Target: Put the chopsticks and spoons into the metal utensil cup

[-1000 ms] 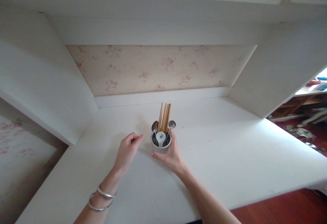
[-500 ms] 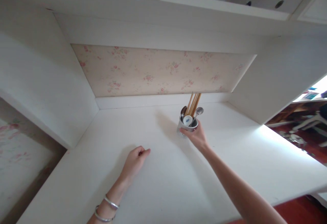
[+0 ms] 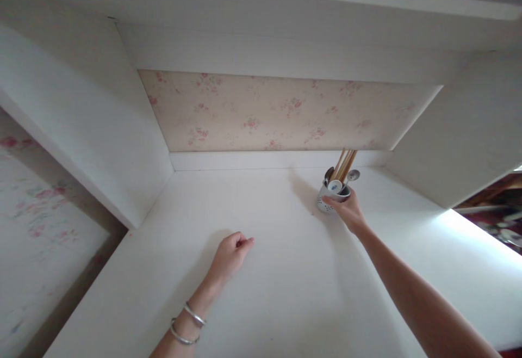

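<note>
Right grip (image 3: 349, 211) is closed round the cup (image 3: 325, 208): thumb across the near-left wall, other fingers mostly hidden on the right side. Left grip (image 3: 231, 254) is curled into a loose fist, nothing visible in it, nearer and left of the cup, well apart from it. Two bangles (image 3: 194, 316) on that wrist.

Cup is at the far side of the worktop (image 3: 265, 303), right of middle, near the back strip (image 3: 253, 160), roughly upright. Holds chopsticks (image 3: 345, 166), two metal spoons (image 3: 353, 175) splayed left and right, a white spoon (image 3: 335, 186) between.

Step in hand, my read: one-handed positioning of the cup. Can't tell if its base touches the worktop. Next move should call for keeping it level, load being tall and loose; if it's off the surface, a soft set-down, then opening the fingers clear of the right spoon. Left looks free to steady it.

Worktop: white, smooth-looking, few specks, soft shadows, bright along the right edge. Room: floral wallpaper (image 3: 253, 110) behind, white side panels left (image 3: 81, 124) and right, shelf (image 3: 399, 4) overhead. Clutter (image 3: 495, 211) beyond the right panel, too blurred to name.
</note>
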The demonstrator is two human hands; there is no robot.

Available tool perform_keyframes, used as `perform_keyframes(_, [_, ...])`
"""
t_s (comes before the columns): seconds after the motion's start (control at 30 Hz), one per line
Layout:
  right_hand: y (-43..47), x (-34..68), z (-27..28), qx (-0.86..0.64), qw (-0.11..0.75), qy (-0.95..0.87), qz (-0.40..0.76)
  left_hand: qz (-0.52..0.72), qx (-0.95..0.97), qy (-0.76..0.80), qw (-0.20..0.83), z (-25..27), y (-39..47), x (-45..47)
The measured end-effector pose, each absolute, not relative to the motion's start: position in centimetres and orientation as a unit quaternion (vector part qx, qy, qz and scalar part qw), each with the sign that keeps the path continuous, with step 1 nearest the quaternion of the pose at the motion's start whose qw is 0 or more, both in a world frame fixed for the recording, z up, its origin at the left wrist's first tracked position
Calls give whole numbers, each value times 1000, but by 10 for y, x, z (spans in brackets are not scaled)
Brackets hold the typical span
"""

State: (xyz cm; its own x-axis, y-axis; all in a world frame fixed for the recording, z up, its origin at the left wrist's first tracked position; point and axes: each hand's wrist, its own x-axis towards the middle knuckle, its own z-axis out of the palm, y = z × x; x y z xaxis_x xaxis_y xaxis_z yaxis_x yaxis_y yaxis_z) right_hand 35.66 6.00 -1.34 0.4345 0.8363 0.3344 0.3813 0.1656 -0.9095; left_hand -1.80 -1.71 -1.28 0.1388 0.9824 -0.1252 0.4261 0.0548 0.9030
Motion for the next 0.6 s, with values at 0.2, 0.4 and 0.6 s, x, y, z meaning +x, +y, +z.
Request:
perform_keyframes(0.2, [59,363,-26,-602,590,-491,218,306,607,582,448,-10,-17,-17])
perform_keyframes(0.4, [53,360,-21,-607,583,-482,242,304,608,578,452,-11,-17,-18])
perform_keyframes(0.6, [48,362,-17,-602,580,-476,273,308,609,578,448,-11,-16,-18])
